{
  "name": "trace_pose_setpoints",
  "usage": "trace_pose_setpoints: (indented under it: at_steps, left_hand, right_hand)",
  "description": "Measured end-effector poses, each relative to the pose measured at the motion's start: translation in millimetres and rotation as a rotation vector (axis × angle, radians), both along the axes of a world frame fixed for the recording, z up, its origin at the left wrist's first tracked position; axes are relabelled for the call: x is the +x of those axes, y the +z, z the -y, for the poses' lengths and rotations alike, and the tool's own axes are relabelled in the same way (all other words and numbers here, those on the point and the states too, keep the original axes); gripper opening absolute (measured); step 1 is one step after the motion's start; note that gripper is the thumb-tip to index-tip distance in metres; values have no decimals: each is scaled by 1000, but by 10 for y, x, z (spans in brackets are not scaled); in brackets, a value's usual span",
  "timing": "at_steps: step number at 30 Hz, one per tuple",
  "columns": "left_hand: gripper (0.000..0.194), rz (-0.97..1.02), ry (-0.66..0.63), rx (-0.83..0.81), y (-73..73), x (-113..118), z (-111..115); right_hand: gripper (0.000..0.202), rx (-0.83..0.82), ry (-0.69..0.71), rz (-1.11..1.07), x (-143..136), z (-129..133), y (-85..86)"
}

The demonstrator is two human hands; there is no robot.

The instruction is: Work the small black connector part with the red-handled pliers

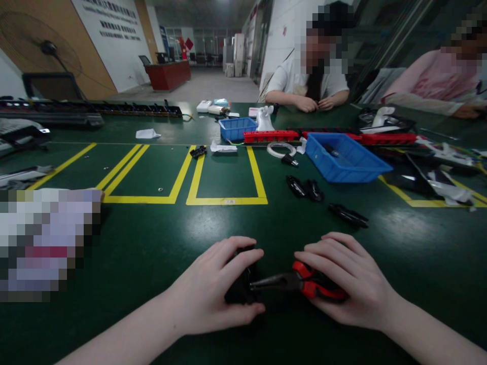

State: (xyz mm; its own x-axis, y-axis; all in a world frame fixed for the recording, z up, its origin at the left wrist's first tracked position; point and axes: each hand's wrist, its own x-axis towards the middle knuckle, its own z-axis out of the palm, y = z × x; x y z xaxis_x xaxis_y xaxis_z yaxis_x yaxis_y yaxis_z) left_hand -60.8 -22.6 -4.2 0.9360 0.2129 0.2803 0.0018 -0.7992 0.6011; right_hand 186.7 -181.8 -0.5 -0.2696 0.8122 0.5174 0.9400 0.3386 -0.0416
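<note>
My left hand [224, 286] is closed around a black part [238, 289] low over the green table, its thumb and fingers at the part's sides. From the right, my right hand [346, 284] grips red-handled long-nose pliers [291, 281]. The pliers' tips touch or nearly touch the right side of the black part; the exact contact is too dark to tell. Beyond my hands lie a pair of glossy black pieces [304, 187] and another long black piece [348, 215].
A large blue bin [348, 170] and a small blue bin [238, 129] stand farther back, beside red strips [271, 136]. Yellow tape [228, 201] marks the green table [152, 243]. A pixelated object is at the left edge. Two people sit across the table.
</note>
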Motion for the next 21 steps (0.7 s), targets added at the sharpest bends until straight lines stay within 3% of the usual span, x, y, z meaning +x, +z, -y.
trace_pose_setpoints:
  at_steps: [11,21]
  left_hand:
    - [61,24,0,56,5,5,6]
    - [68,-5,26,-178,35,17,12]
  right_hand:
    - [38,7,11,41,-19,9,7]
    - [39,5,-1,44,-20,16,-6]
